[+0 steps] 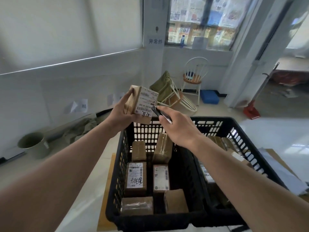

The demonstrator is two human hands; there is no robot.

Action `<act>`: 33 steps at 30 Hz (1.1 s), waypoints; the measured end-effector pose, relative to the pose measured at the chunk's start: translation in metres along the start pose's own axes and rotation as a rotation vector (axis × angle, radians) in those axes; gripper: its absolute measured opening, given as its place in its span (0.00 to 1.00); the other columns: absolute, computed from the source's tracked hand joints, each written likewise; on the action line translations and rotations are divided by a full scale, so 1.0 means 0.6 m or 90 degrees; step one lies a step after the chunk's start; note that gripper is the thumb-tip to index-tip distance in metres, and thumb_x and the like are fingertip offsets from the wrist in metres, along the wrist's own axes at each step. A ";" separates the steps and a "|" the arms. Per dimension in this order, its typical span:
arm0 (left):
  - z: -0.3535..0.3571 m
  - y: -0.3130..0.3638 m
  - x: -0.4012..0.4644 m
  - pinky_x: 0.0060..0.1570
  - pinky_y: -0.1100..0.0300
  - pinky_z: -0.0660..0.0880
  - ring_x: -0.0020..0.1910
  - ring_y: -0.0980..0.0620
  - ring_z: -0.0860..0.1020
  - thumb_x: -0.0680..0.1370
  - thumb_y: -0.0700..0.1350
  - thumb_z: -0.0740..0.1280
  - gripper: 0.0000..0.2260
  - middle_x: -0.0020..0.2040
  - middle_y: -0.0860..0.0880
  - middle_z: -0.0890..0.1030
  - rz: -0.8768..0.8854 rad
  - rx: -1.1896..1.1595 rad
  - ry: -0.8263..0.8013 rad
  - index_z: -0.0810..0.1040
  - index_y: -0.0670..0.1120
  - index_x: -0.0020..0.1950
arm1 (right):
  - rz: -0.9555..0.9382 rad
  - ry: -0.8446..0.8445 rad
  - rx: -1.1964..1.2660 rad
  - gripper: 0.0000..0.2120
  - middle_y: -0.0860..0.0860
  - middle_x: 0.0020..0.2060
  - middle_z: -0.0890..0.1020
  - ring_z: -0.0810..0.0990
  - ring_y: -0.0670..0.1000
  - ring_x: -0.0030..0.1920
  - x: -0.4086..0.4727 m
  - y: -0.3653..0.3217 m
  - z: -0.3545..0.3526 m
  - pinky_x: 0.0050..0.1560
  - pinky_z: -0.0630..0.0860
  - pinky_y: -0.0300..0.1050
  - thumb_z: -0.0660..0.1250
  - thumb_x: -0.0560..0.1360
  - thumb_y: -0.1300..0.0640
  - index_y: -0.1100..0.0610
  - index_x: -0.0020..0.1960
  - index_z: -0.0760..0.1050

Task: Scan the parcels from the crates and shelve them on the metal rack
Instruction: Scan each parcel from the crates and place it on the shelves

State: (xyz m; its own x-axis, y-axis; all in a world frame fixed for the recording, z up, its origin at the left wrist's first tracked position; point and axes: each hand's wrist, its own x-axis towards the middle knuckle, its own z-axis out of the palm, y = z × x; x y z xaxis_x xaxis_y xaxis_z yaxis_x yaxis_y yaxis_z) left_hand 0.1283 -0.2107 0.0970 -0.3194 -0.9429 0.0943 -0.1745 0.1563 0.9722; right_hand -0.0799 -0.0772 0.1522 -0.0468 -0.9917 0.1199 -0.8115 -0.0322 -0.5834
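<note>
Head view: pale-walled room, tiled floor, black plastic crate (175, 213) below us. Our left hand (120, 114) grips a taped cardboard parcel (142, 103), label facing us; right hand (177, 126) clutches a dark handheld scanner (160, 113) at the barcode. Scanning step; shelving likely next, rack unseen.

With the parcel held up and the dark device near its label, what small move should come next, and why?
Probably hold steady and aim the device at the barcode. The left hand holds the parcel above the crate with the label facing the camera, and the right hand has the device's tip at the label's lower edge. No rack is in view, so shelving comes later.
</note>
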 end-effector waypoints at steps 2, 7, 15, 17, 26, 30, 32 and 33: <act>-0.007 0.013 0.003 0.44 0.61 0.84 0.58 0.48 0.80 0.74 0.32 0.77 0.48 0.62 0.45 0.75 -0.008 -0.022 -0.008 0.60 0.69 0.82 | 0.018 0.063 0.034 0.23 0.49 0.76 0.75 0.79 0.52 0.69 0.010 -0.006 0.006 0.66 0.77 0.53 0.57 0.88 0.44 0.38 0.83 0.62; -0.027 0.043 -0.006 0.47 0.56 0.85 0.60 0.44 0.81 0.72 0.38 0.80 0.48 0.64 0.44 0.75 -0.032 -0.084 -0.057 0.62 0.72 0.80 | 0.023 0.171 0.103 0.24 0.55 0.76 0.74 0.79 0.55 0.67 0.039 -0.023 0.019 0.62 0.75 0.45 0.54 0.89 0.46 0.36 0.84 0.58; -0.045 0.099 -0.052 0.57 0.47 0.84 0.59 0.45 0.85 0.67 0.46 0.83 0.49 0.66 0.40 0.75 -0.015 -0.121 -0.061 0.61 0.74 0.79 | -0.042 0.196 0.273 0.25 0.52 0.72 0.76 0.73 0.52 0.70 0.065 -0.071 0.016 0.73 0.73 0.62 0.53 0.90 0.51 0.34 0.84 0.55; -0.043 0.115 -0.072 0.59 0.45 0.83 0.62 0.41 0.84 0.68 0.45 0.81 0.47 0.66 0.41 0.75 -0.006 -0.111 -0.019 0.62 0.75 0.78 | -0.078 0.188 0.303 0.25 0.44 0.61 0.78 0.77 0.57 0.66 0.068 -0.078 0.012 0.69 0.75 0.63 0.54 0.90 0.52 0.34 0.83 0.56; -0.005 0.192 -0.239 0.67 0.43 0.79 0.64 0.43 0.83 0.69 0.43 0.79 0.47 0.62 0.39 0.80 0.020 -0.015 0.262 0.62 0.71 0.80 | -0.338 0.062 0.400 0.25 0.54 0.60 0.79 0.79 0.61 0.58 0.038 -0.100 0.002 0.61 0.80 0.64 0.54 0.90 0.55 0.41 0.84 0.59; 0.018 0.221 -0.338 0.65 0.43 0.81 0.64 0.43 0.82 0.69 0.42 0.78 0.47 0.61 0.39 0.81 0.017 0.032 0.365 0.62 0.69 0.81 | -0.432 0.046 0.435 0.24 0.54 0.58 0.76 0.75 0.45 0.54 -0.008 -0.122 0.014 0.54 0.74 0.35 0.55 0.89 0.52 0.41 0.84 0.62; 0.026 0.236 -0.391 0.63 0.42 0.81 0.64 0.43 0.83 0.69 0.42 0.79 0.46 0.60 0.40 0.82 0.015 0.051 0.416 0.63 0.69 0.80 | -0.470 0.029 0.458 0.24 0.53 0.56 0.75 0.73 0.40 0.52 -0.040 -0.138 0.019 0.49 0.69 0.24 0.56 0.89 0.52 0.40 0.83 0.62; 0.028 0.243 -0.418 0.63 0.43 0.82 0.64 0.45 0.83 0.70 0.42 0.79 0.46 0.60 0.41 0.83 0.012 0.063 0.439 0.63 0.69 0.80 | -0.486 0.015 0.471 0.24 0.54 0.56 0.75 0.73 0.39 0.52 -0.055 -0.148 0.022 0.49 0.68 0.21 0.56 0.88 0.52 0.39 0.83 0.62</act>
State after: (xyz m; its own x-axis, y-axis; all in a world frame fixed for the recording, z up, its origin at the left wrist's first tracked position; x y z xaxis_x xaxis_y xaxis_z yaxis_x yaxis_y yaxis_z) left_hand 0.1670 0.0536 0.2116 0.3355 -0.9061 0.2577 -0.2699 0.1696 0.9478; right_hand 0.0013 -0.0432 0.1894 0.3080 -0.6746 0.6708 -0.0755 -0.7202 -0.6896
